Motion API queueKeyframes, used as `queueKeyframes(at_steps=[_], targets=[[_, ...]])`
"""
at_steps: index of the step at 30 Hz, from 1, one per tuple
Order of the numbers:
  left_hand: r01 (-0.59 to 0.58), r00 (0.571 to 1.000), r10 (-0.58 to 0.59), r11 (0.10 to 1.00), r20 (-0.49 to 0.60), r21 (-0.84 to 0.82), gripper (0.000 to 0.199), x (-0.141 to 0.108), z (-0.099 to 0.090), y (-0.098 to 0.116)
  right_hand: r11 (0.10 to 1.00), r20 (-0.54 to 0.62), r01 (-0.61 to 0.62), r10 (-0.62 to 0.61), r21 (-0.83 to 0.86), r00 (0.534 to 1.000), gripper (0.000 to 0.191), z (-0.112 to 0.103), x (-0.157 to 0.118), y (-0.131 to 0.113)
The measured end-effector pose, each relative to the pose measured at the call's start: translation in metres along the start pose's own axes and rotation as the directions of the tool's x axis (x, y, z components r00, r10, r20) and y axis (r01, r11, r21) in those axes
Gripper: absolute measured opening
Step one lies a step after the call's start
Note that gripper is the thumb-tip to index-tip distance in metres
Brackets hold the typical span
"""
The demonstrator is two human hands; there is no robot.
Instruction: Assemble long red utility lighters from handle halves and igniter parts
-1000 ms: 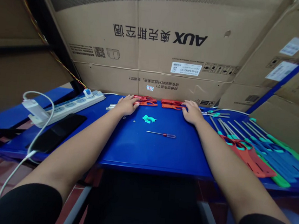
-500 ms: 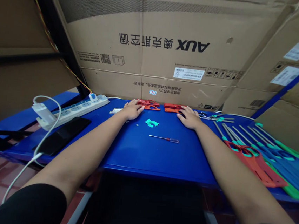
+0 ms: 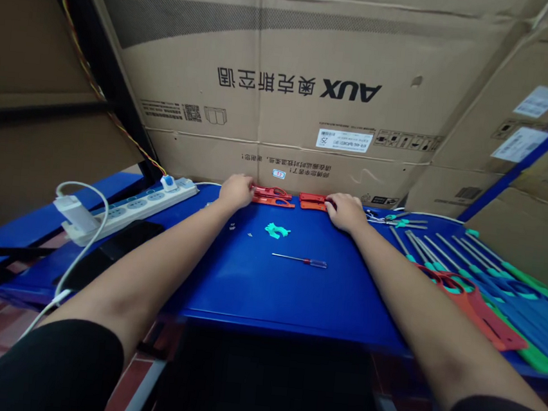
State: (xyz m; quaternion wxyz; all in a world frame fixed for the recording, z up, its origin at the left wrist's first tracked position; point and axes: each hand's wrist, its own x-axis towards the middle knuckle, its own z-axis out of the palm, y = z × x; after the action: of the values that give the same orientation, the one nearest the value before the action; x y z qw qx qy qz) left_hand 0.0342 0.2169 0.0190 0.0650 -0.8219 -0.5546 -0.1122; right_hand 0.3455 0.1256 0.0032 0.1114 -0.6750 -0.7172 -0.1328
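Two groups of orange-red plastic handle shells lie along the back of the blue table. My left hand is at the outer end of the left-hand shells, its fingers mostly hidden behind the back of the hand. My right hand has curled fingers closed at the outer end of the right-hand shells. Between my arms lie small turquoise plastic parts, a few tiny metal pieces and a screwdriver with a clear purplish handle.
Long-stemmed tools with red handles and blue handles cover the right side. Thin wires and rods sit beyond my right hand. At left are a white power strip and a dark phone. A cardboard wall bounds the back.
My left hand has shifted slightly back and left, its fingers no longer spread over the shells. My right hand's fingers have curled in. The view has tilted slightly.
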Motion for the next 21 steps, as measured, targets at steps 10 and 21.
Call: queueKeyframes(at_steps=[10,21], targets=[[-0.098,0.987,0.085,0.991,0.136,0.088,0.032,0.022,-0.005,-0.008,0.996,0.037,-0.08,0.081,-0.028,0.996,0.038,-0.047,-0.001,0.083],[-0.254,0.958,0.267,0.96,-0.109,0.121,0.018,-0.074,-0.096,0.015,0.99,0.185,-0.106,0.121,-0.088,0.975,0.031,-0.044,-0.047,0.157]])
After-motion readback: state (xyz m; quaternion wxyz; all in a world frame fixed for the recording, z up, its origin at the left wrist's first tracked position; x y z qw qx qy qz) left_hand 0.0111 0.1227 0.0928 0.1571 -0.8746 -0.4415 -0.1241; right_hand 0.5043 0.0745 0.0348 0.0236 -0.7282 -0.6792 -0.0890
